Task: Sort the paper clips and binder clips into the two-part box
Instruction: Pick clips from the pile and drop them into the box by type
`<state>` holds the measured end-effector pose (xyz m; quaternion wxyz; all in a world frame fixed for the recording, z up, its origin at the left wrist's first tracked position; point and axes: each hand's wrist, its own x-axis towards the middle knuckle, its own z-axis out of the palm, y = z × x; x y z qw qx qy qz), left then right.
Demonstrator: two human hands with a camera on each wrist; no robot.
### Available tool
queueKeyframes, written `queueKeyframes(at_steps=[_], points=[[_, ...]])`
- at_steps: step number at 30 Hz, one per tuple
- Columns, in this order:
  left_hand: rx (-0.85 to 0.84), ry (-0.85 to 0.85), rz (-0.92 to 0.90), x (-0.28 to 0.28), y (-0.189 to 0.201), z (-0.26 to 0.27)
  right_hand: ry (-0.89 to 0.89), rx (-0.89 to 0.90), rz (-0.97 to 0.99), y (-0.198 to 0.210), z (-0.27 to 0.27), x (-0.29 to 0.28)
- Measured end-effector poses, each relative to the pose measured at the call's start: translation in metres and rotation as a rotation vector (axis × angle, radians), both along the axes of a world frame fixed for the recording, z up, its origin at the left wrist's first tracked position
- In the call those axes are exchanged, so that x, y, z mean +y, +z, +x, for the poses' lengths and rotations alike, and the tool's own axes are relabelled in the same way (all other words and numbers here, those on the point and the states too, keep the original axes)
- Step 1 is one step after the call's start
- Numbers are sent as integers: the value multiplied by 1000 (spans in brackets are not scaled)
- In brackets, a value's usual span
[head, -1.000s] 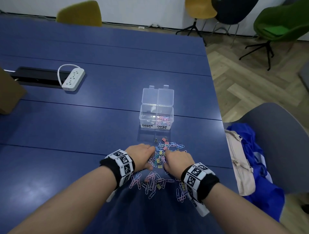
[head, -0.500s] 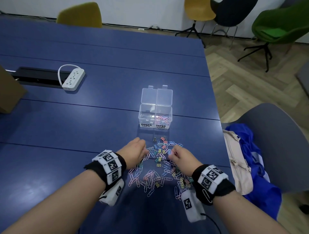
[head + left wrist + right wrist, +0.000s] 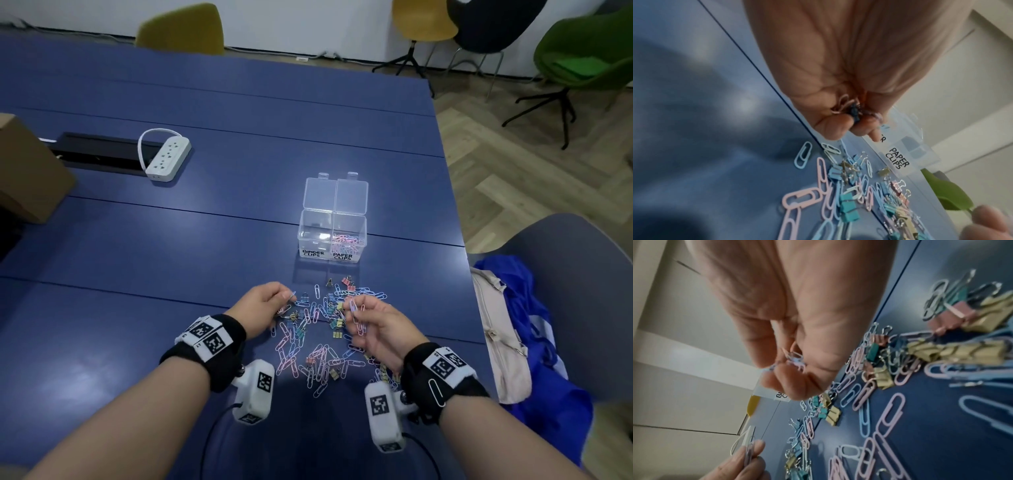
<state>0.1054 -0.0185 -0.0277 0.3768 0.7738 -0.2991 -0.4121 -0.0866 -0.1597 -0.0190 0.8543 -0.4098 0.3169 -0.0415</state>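
Paper clips [image 3: 356, 317] inside right hand's [image 3: 380, 329] grip

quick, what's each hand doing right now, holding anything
Left hand: closed, pinching a few paper clips lifted from the pile.
Right hand: closed, holding a small bunch of paper clips in its fingers.

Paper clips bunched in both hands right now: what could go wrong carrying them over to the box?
The right hand pinches several paper clips loosely, so some could drop on the way. The left hand seems to hold a dark blue piece among its clips, possibly a binder clip that would land in the PAPER CLIPS side. One white clip clings to the right wristband and may be missed.
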Motion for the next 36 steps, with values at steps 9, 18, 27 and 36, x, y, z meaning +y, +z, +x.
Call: queueKeyframes(at_steps=[9,18,27,36], points=[[89,35,1,-4,5,-1,163,325,-531,6,45,16],[68,97,50,-10,3,-13,346,390,-1250,4,69,42],[410,267,28,-11,6,-8,391,355,-1271,-6,67,42],[538,269,-22,-16,12,-12,329,408,-1243,-1,67,42]])
